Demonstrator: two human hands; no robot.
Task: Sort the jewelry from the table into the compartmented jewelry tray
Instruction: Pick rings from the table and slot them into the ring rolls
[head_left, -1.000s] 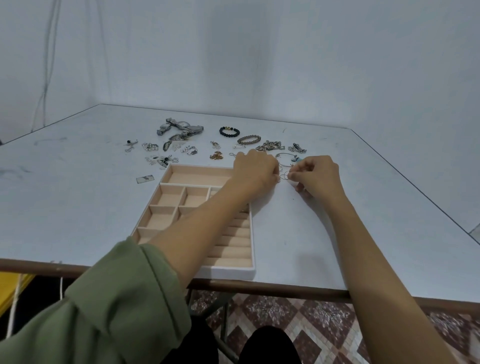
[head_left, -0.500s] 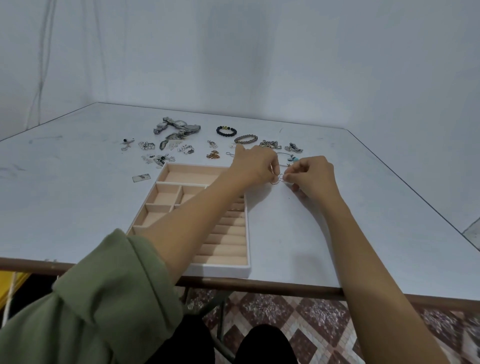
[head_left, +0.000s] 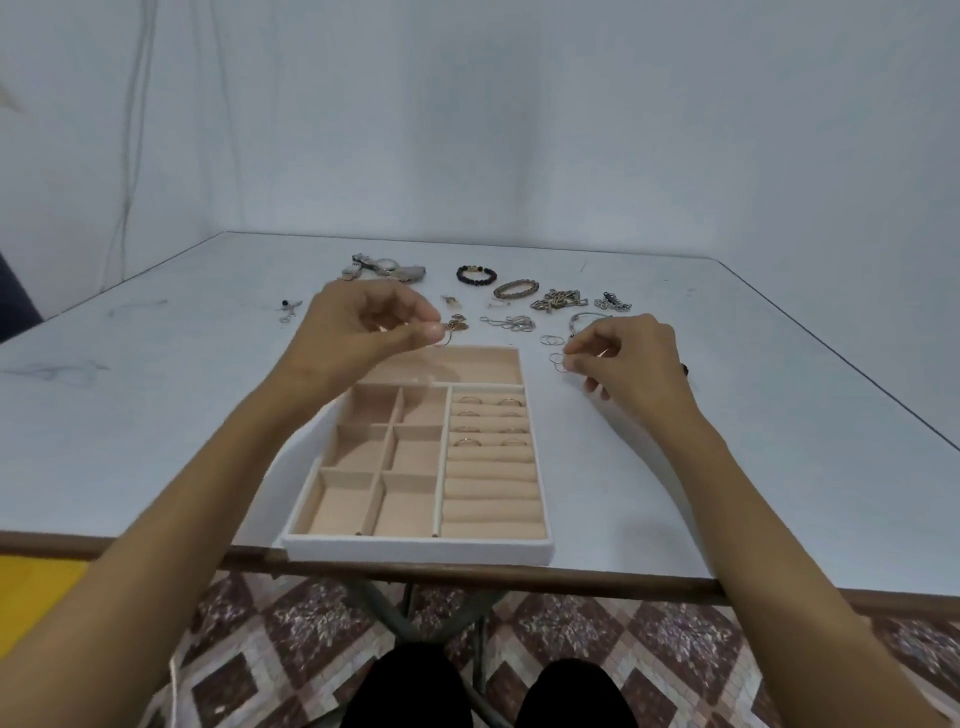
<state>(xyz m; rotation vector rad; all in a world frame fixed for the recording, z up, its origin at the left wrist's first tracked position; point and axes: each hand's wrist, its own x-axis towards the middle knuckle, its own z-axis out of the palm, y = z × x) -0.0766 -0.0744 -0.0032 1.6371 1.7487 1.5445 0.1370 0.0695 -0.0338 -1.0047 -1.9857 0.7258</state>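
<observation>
Left hand (head_left: 358, 332) grip pinching a ring (head_left: 445, 338) above the tray (head_left: 415, 552); right hand (head_left: 631, 358) grip on thin rings (head_left: 558, 362)

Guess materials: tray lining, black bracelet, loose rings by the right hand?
Tray lining: matte peach fabric, likely velvet; no glare.
Black bracelet: dark round beads, stone or plastic; can't tell.
Loose rings: thin wire hoops, probably silver-tone metal; pale and slightly shiny.

A pale table (head_left: 156, 415) with a brown front edge stood against a plain white wall (head_left: 519, 130) — faint dark scuffs marked its left side. Below lay a tiled floor (head_left: 571, 634) in maroon and cream diamonds, and a yellow patch (head_left: 31, 597) showed at the far left.
</observation>
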